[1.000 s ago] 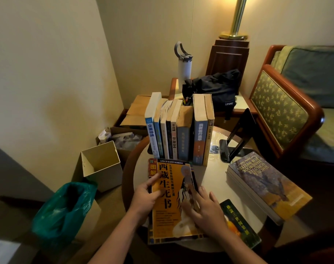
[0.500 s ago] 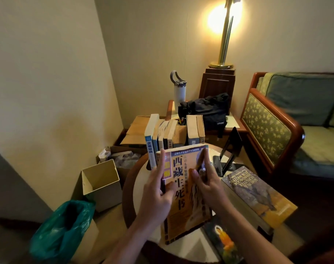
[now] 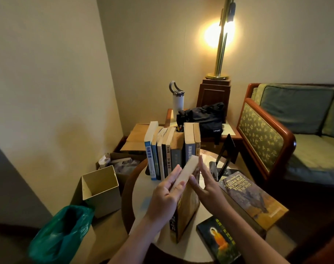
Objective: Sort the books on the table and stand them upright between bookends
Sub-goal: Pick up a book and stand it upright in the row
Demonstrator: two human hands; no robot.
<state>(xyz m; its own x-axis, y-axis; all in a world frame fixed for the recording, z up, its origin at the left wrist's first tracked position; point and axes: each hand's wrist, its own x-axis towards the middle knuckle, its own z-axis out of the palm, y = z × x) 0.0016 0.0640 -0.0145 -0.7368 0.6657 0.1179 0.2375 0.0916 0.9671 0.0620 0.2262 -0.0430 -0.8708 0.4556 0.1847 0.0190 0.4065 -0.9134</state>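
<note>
An orange-covered book (image 3: 187, 212) stands on its lower edge on the round table (image 3: 141, 202), spine toward me. My left hand (image 3: 165, 197) grips its left cover with the thumb over the page edge. My right hand (image 3: 206, 185) presses its right cover with straight fingers. Behind it a row of upright books (image 3: 172, 147) stands at the table's back. To the right of the row a black bookend (image 3: 227, 153) stands apart. A large handbook (image 3: 253, 201) lies flat at the right, and a dark green book (image 3: 219, 242) lies at the near edge.
An open cardboard box (image 3: 100, 189) and a green-bagged bin (image 3: 61, 231) sit on the floor at the left. Behind the table a side table holds a white bottle (image 3: 177, 101) and a black bag (image 3: 206, 117). An armchair (image 3: 265, 138) stands at the right.
The orange book went from lying flat, to tilted up, to standing on its edge between both hands. The camera has tipped upward.
</note>
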